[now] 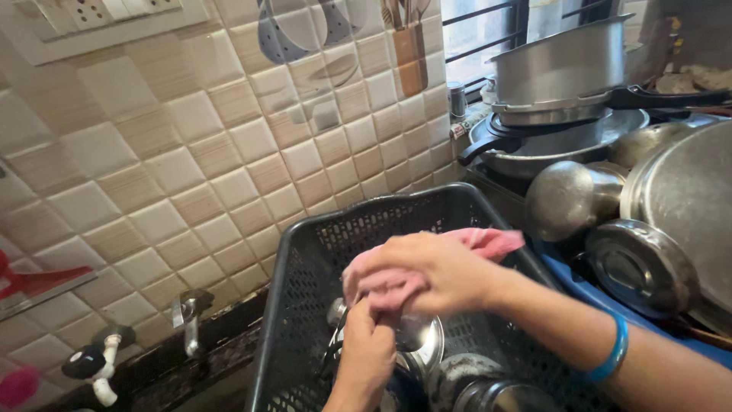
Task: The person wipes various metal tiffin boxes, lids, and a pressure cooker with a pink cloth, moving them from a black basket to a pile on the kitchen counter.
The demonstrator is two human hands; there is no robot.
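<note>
Wall: beige and cream square tiles (191,152), decorative utensil tile (305,30) | Upper left: white switch panel (99,11) | Upper right: barred window (488,27), daylight entering | Lower left: dark stone counter (191,374), metal tap (188,313)

Over a black plastic basket (305,252), the right hand (435,271) presses a pink cloth (488,242) while the left hand (366,355) grips below
</note>
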